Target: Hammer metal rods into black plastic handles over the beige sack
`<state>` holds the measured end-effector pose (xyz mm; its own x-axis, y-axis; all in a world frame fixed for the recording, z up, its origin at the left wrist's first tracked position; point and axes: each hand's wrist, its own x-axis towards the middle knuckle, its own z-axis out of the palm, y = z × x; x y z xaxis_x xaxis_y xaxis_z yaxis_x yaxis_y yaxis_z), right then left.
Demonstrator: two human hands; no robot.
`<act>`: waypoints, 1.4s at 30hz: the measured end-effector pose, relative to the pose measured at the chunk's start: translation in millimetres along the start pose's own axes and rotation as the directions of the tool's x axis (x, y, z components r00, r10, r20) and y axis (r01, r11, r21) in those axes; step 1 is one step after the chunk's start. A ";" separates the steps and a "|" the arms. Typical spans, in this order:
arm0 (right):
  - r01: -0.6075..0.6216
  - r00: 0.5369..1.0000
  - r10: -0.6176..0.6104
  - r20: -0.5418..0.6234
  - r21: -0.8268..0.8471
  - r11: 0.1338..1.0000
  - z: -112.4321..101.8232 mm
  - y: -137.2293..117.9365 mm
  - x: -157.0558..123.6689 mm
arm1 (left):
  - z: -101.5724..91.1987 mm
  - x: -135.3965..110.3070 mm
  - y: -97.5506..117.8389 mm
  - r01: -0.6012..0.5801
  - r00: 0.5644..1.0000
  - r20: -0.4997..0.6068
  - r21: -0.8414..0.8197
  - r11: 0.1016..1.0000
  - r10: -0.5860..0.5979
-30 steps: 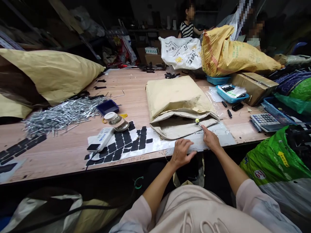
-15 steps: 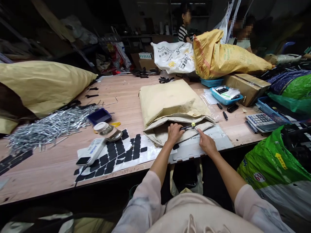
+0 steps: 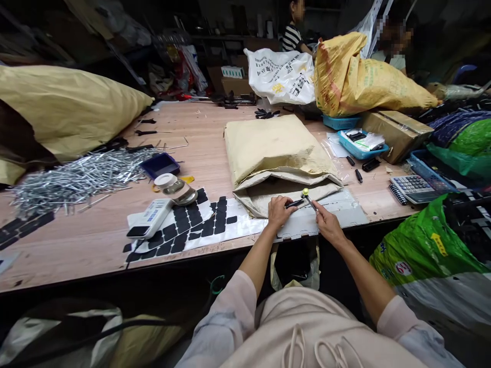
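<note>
My left hand (image 3: 280,210) is closed on a slim black part (image 3: 294,203), which points to the right, just in front of the paper sack's mouth. My right hand (image 3: 328,223) grips a small hammer (image 3: 310,200) with a round yellowish head. The hammer's head is up close to the far end of the black part; whether they touch I cannot tell. Behind both hands a beige paper sack (image 3: 268,145) lies flat, its mouth gaping toward me. Under the hands is a grey sheet (image 3: 347,208) along the table's front edge.
A heap of metal rods (image 3: 92,176), a blue tray (image 3: 160,165), a jar (image 3: 178,191) and black sticker sheets (image 3: 184,220) lie left. Right are a calculator (image 3: 412,186), a blue basket (image 3: 362,145) and a green sack (image 3: 425,235). Two people are beyond the table.
The view has tilted down slightly. Both hands, still holding the black part and the hammer, have come a little toward me, away from the sack's mouth.
</note>
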<state>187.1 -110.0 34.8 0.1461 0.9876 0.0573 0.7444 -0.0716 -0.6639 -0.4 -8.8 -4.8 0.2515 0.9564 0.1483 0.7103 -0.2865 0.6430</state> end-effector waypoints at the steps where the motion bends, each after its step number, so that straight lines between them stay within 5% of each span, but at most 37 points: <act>1: 0.018 1.000 -0.018 0.009 0.009 1.000 1.0 -3.5 -3.9 | 0.3 0.1 0.0 0.006 1.000 -0.002 -0.007 1.000 -0.006; 19: 0.142 0.988 -0.148 0.039 0.111 0.984 17.7 -17.1 -16.1 | -0.7 -0.5 6.1 0.054 0.999 0.002 0.000 0.999 -0.054; 26: -0.034 0.999 0.038 0.034 -0.097 0.995 -2.3 -9.6 23.2 | 1.5 -1.3 3.5 0.019 1.000 0.008 -0.023 1.000 -0.019; 32: -0.191 0.976 0.217 0.033 -0.360 0.913 -5.5 -5.0 46.6 | -2.8 1.9 1.8 -0.019 1.000 0.012 -0.072 0.997 0.020; 37: -0.161 0.980 0.194 0.045 -0.394 0.905 0.5 -2.4 45.5 | -16.6 -47.2 11.5 -0.295 0.955 -0.074 -0.165 0.941 0.286; 42: -0.134 0.984 0.170 0.051 -0.414 0.900 0.3 -3.2 45.3 | -10.3 -115.8 13.8 -0.466 0.885 -0.021 -0.034 0.884 0.466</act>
<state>191.1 -65.1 39.2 0.2370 0.9669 -0.0948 0.9204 -0.2547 -0.2965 -26.5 -122.8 -5.3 0.5394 0.7140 0.4464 0.4884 -0.6971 0.5249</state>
